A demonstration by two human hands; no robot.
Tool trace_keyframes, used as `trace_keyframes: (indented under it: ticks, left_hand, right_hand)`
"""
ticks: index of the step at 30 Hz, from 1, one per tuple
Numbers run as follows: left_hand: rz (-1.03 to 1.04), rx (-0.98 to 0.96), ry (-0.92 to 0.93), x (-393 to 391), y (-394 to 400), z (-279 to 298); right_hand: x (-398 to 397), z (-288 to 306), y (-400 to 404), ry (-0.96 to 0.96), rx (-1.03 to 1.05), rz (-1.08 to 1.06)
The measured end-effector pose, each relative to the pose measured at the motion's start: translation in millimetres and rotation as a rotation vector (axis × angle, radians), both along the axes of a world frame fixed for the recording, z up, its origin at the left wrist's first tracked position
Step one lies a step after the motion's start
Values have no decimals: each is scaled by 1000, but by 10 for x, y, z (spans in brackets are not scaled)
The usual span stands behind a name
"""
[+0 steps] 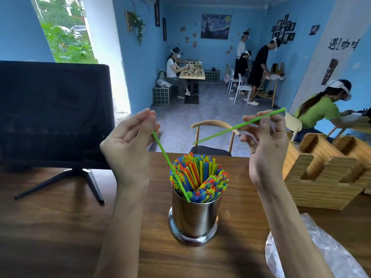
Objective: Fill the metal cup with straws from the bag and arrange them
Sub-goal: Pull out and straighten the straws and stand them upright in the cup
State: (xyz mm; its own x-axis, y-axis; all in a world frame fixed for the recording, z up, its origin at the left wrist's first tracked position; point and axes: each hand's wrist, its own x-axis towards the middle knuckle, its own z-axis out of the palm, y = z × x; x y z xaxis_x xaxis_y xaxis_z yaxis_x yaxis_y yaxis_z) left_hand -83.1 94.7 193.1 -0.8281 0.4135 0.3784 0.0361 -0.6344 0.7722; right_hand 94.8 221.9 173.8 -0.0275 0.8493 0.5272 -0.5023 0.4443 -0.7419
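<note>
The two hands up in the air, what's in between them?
In the head view, the far end of the green straw that the right hand pinches reaches into the gap toward the left hand. Behind it stands a wooden chair.

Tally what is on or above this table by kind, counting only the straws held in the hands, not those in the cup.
Green straws in hand: 2, one in the left hand, one in the right hand
Metal cup: 1
Plastic bag: 1
Wooden holders: 2
Monitor: 1
Total: 7
</note>
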Motion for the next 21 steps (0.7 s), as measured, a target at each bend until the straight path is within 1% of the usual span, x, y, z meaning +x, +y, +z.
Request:
trace_keyframes:
  ticks: [2,3,4,7,9,11,13,15,18,21]
  left_hand:
    - [40,71,-61,-23,-18,54]
    - [53,95,-80,-32,-23,77]
    - [64,112,-90,-39,-26,96]
    - [75,133,-85,-18,-8,109]
    - [64,134,-56,22,27,79]
    - [49,114,-17,45,76,14]
    - [33,65,33,51,121,-64]
    - [-4,-18,93,68,160,-149]
    - [-63,-159,132,103,205,-275]
    - [-107,-236,193,101,231,-361]
  right_hand:
    - [-19,-94,21,-182,140,-114]
    - [-36,-146,11,-290,195,-134]
    - [-53,-197,-6,-415,234,-126]
    - [-82,-320,-70,-825,265,-5]
    - [-87,-386,-89,-1004,290,27]
    - [-93,-412,-106,-1062,307,43]
    - [-99,-397,-121,-1072,320,64]
    - [-105,-390,-119,-1082,324,65]
    - [-100,-409,-94,-1082,312,33]
    - [-93,-426,-84,-1075,316,54]
